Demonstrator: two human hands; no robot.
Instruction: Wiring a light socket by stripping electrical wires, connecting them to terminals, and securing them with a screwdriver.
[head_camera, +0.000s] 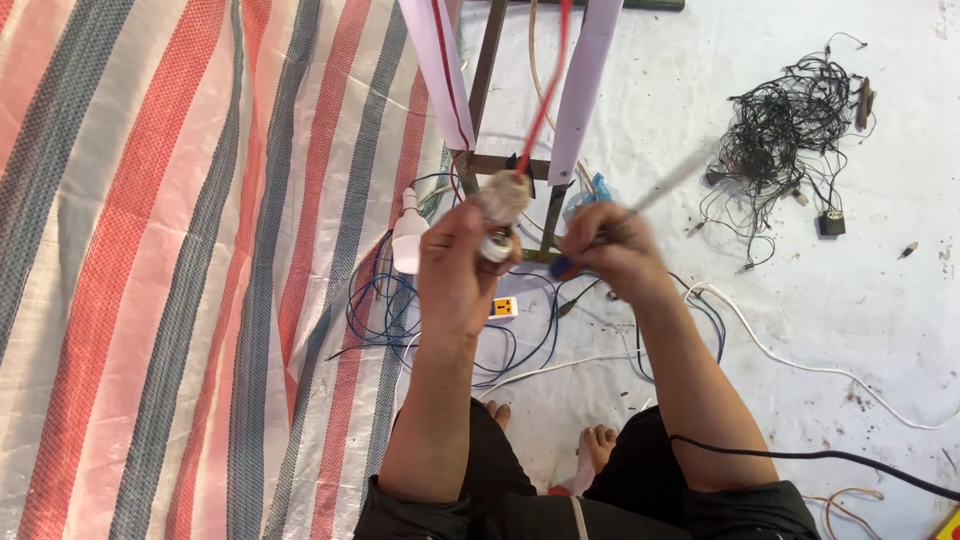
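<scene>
Both forearms extended forward and up from the lap, elbows bent, hands raised near each other at mid-frame.

Left hand (458, 268): palm facing away, fingers curled and closed around a small round whitish lamp-holder fitting (503, 200), which sits at the fingertips, above the hand. A thin red wire (545, 100) runs from the fitting up and out of frame.

Right hand (608, 248): just right of the fitting, closed in a pinch-type fist around a slim screwdriver with a blue handle and grey shaft (640, 200). Blue handle end shows below the fingers; shaft points up and to the right, motion-blurred. Whether the tool touches the fitting cannot be told.

Surroundings: a white bulb (408, 235) lies on the floor left of the left hand, among loose blue and white wires (385, 300). Small yellow socket block (503, 307) below the hands. Tangle of black wire (785, 130) well apart, upper right. Red, grey and white striped tarpaulin (150, 280) covers the floor at left. Bare toes visible between the knees.
</scene>
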